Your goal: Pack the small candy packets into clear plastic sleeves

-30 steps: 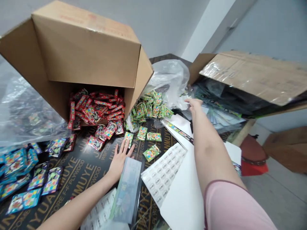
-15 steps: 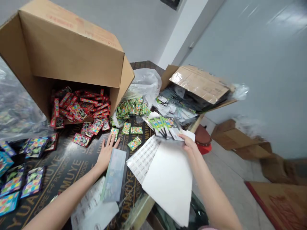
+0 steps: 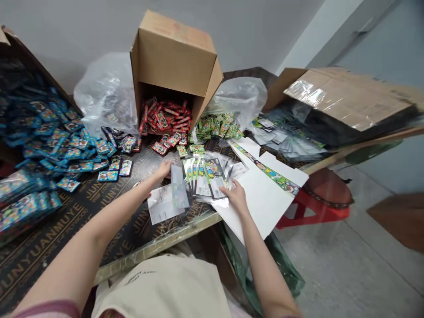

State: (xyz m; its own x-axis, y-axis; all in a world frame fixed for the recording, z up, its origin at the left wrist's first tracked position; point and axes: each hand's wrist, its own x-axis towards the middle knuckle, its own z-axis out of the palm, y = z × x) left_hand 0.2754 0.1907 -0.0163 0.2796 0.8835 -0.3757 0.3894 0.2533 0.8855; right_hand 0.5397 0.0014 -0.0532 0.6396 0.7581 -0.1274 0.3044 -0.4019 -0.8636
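Note:
My right hand [image 3: 236, 195] grips the near right edge of a fanned set of clear printed plastic bags [image 3: 208, 176] with black and green panels. My left hand [image 3: 163, 170] is at the fan's left side, fingers curled by a translucent plastic sleeve [image 3: 179, 187]; what they pinch is too small to make out. Under the sleeve lies a white printed sheet [image 3: 162, 205]. Large white card sheets [image 3: 261, 207] lie beneath and right of my right hand, overhanging the table edge. A colourful printed strip [image 3: 265, 170] runs across them.
A tipped carton [image 3: 175, 62] spills red packets [image 3: 165, 117]. Green packets [image 3: 218, 126] lie beside it. Blue packets [image 3: 73, 148] are heaped at left. Another carton [image 3: 351, 97] with flat plastic bags [image 3: 288, 137] is at right. A red stool [image 3: 318, 214] stands below the table edge [image 3: 159, 245].
My left hand has lifted from lying spread on the table and curled its fingers beside the fanned bags. My right hand has brought the bags left over the table. The view has swung left.

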